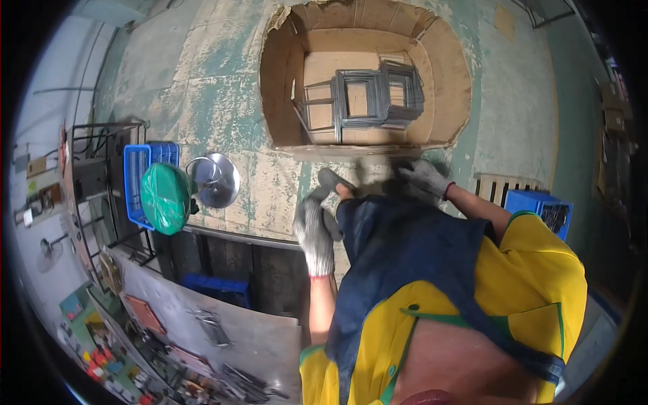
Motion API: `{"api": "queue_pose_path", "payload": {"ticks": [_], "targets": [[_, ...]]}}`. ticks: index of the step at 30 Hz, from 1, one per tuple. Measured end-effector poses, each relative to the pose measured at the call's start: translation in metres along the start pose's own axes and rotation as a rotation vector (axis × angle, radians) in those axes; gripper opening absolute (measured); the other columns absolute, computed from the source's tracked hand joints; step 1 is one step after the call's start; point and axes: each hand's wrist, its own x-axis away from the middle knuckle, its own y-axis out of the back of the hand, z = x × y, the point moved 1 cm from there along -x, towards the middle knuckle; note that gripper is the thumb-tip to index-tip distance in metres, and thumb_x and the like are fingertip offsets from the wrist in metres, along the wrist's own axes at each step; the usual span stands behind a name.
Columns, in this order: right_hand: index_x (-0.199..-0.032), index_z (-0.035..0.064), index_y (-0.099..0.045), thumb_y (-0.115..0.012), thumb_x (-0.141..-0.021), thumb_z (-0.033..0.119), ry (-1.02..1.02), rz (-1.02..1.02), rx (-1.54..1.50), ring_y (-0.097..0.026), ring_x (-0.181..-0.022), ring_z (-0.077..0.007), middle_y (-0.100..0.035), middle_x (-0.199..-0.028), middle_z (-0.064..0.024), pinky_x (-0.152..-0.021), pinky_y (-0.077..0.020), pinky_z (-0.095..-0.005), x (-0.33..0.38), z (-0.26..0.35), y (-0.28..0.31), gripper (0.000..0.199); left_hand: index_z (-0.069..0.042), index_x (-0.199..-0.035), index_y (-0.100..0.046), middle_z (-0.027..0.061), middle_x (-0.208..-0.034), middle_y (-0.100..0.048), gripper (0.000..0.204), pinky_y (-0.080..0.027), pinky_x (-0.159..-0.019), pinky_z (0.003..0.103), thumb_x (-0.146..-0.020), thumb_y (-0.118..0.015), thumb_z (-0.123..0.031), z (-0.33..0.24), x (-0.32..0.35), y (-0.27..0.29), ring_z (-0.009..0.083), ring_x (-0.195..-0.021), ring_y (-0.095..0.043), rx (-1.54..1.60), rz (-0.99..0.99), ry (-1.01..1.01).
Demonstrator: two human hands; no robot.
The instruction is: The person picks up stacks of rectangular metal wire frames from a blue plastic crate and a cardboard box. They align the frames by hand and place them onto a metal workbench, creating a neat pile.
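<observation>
Both my hands wear pale knit gloves with dark grey coating on the fingers. My left hand (314, 233) hangs beside the dark blue apron (412, 250). Its fingers stretch forward with the thumb apart, and I see nothing in them. My right hand (425, 178) is ahead of the apron, close to the near wall of a large cardboard box (283, 101). Its fingertips blur into a dark smear, so what they touch is unclear. Inside the box lie several stacked rectangular grey metal frames (364, 98). A grey shoe (331, 179) shows between my hands.
At left, a green plastic-wrapped bundle (165, 198) sits over a blue crate (133, 182), beside a round metal-topped stool (223, 181). A workbench (263, 337) with metal parts stands lower left. Another blue crate (530, 201) and a slatted pallet (499, 185) are at right.
</observation>
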Motion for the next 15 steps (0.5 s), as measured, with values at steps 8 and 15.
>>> {"api": "queue_pose_path", "payload": {"ticks": [8,15], "targets": [[-0.111,0.0066,-0.055,-0.048,-0.087,0.029,-0.050,-0.114,-0.033,-0.056,-0.097,-0.0314,-0.059,-0.106,-0.0156,-0.083,-0.0439,-0.0380,-0.054,0.034,-0.006,0.034,0.002,-0.101,-0.058,-0.0005,-0.048,-0.045,0.035,-0.028,-0.033,0.020,-0.092,-0.047,-0.029,-0.075,-0.155,-0.020,0.0056,-0.035,-0.037,-0.057,0.311,0.073],[-0.107,0.0053,-0.056,-0.046,-0.088,0.028,-0.066,-0.138,-0.130,-0.056,-0.095,-0.0325,-0.059,-0.104,-0.0153,-0.080,-0.0448,-0.0409,-0.106,0.014,0.016,0.031,-0.001,-0.097,-0.058,-0.0013,-0.043,-0.038,0.033,-0.027,-0.029,0.021,-0.090,-0.047,-0.032,-0.049,-0.235,-0.050,0.0077,-0.030,-0.033,0.001,0.075,0.164]]}}
